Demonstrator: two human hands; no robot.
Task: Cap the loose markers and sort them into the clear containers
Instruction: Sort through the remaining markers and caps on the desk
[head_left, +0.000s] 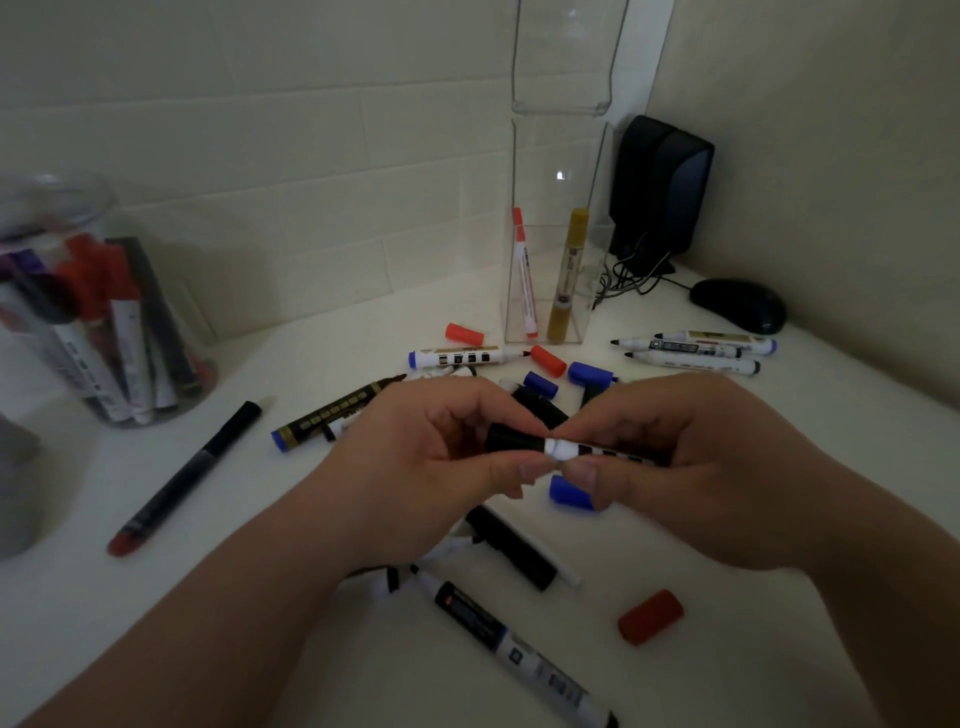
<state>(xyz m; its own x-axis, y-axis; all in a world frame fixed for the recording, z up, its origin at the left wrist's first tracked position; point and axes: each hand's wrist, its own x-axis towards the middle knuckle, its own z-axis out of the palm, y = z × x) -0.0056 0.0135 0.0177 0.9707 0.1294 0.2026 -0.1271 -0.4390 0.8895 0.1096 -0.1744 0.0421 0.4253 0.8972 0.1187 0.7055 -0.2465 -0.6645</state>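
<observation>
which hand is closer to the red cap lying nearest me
Right. The right hand, holding the marker, is just behind the red cap; the left hand is farther off to its left.

The left grip (431, 457) pinches a black cap (511, 439) against the end of a white marker (563, 449) held by the right grip (691, 467), above the white bench (234, 493). Behind, a clear container (556, 171) holds a red marker (522, 270) and a gold marker (569, 275).
</observation>
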